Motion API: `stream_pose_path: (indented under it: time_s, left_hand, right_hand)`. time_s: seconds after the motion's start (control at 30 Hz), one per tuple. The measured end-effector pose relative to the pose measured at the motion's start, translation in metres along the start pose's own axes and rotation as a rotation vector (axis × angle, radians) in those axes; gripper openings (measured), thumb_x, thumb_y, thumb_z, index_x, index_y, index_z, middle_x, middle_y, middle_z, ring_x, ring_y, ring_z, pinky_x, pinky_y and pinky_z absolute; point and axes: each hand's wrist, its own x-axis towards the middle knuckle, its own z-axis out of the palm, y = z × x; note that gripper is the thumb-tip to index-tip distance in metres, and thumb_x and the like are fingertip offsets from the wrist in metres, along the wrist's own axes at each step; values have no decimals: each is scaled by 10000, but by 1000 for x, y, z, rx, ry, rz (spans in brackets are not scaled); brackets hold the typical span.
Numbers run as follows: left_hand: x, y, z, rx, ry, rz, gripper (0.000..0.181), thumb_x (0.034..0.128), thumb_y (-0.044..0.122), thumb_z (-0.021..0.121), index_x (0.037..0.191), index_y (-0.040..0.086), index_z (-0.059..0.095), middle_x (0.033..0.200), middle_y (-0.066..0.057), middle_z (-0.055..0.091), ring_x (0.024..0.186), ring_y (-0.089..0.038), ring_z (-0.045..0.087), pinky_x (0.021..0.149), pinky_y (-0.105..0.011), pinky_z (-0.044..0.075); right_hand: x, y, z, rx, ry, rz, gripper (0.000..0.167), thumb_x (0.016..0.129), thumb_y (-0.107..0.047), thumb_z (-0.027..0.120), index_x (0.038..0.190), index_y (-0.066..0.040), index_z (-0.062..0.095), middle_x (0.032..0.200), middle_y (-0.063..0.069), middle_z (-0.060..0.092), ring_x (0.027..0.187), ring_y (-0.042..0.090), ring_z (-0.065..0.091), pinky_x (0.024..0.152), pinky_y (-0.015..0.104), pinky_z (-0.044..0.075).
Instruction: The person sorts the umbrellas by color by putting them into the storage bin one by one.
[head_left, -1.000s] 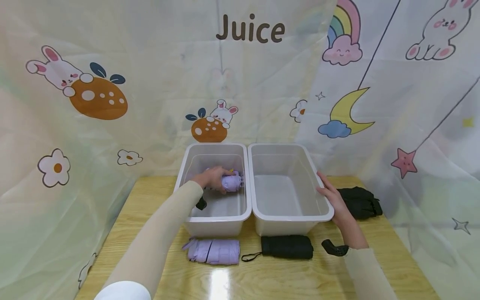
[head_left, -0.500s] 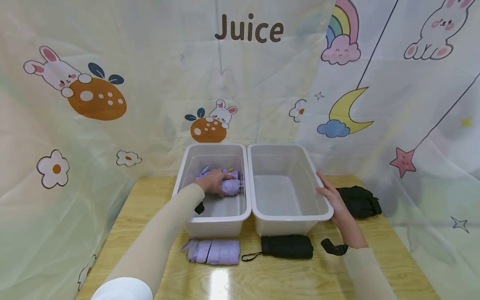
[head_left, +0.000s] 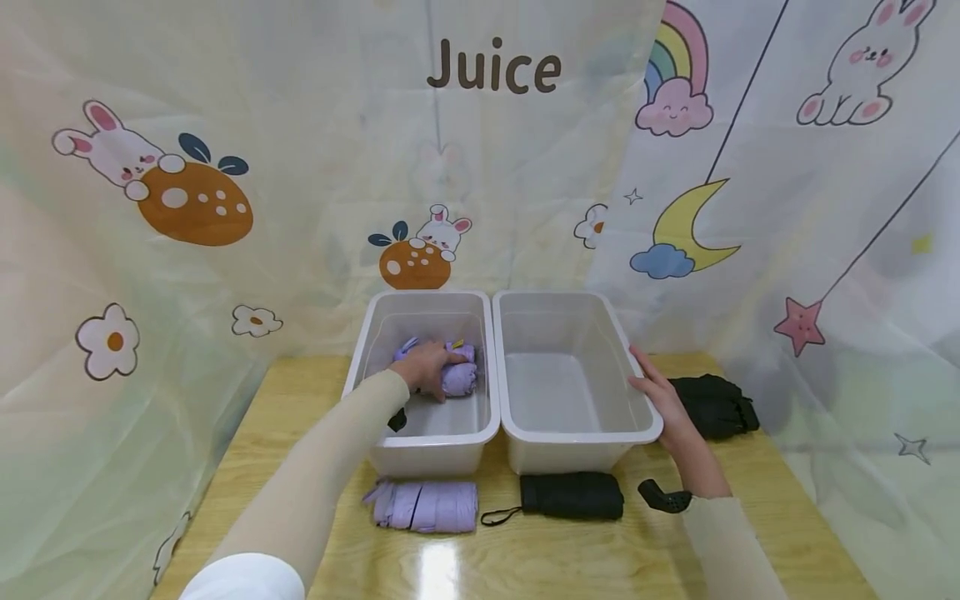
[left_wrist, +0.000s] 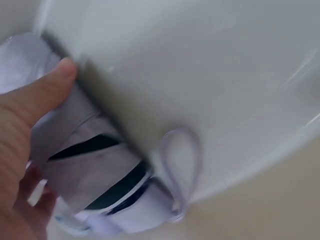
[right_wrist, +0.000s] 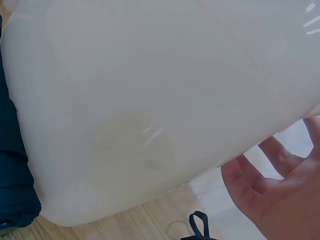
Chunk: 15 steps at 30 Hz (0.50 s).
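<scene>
In the left white bin [head_left: 431, 440], my left hand [head_left: 422, 368] grips a folded lilac umbrella [head_left: 459, 380]. The left wrist view shows the thumb along the lilac umbrella [left_wrist: 95, 172], with fingers curled under it and a wrist loop [left_wrist: 167, 150] at its end. Just behind lies another lilac umbrella [head_left: 463, 352], partly hidden by the hand. My right hand [head_left: 669, 406] rests against the outer right side of the right white bin [head_left: 581, 437]. Its fingers are spread and touch the bin wall in the right wrist view.
A lilac umbrella [head_left: 427, 507] and a black umbrella [head_left: 572, 496] lie before the bins on the wooden table [head_left: 375, 567]. Another black folded umbrella [head_left: 712, 406] lies right of the right bin. A printed curtain [head_left: 315, 192] hangs close behind.
My left hand and the umbrella in it have shifted slightly toward the front of the left bin, showing more of the lilac umbrella behind. My right hand stays at the right bin.
</scene>
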Motion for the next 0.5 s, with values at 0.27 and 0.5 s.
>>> stream_pose_path:
  time_s: [0.27, 0.5]
  left_hand:
    - [-7, 8, -35, -128, -88, -52, 769, 672, 174, 900, 1367, 120, 574, 1302, -141, 574, 1174, -275, 519, 1006, -394, 406]
    - [-30, 9, -77, -285, -39, -14, 717, 822, 131, 784, 1446, 33, 446, 1406, -134, 504, 1245, -327, 483, 988, -414, 432]
  right_hand:
    - [-1, -1, -1, -16, 7, 9, 641, 1041, -253, 471, 1573, -273, 114, 1619, 82, 41, 1288, 279, 327, 873, 277, 472]
    - [0, -3, -1, -2, -7, 17, 640, 1044, -236, 465, 1574, -266, 107, 1620, 77, 37, 1284, 255, 335, 873, 277, 478]
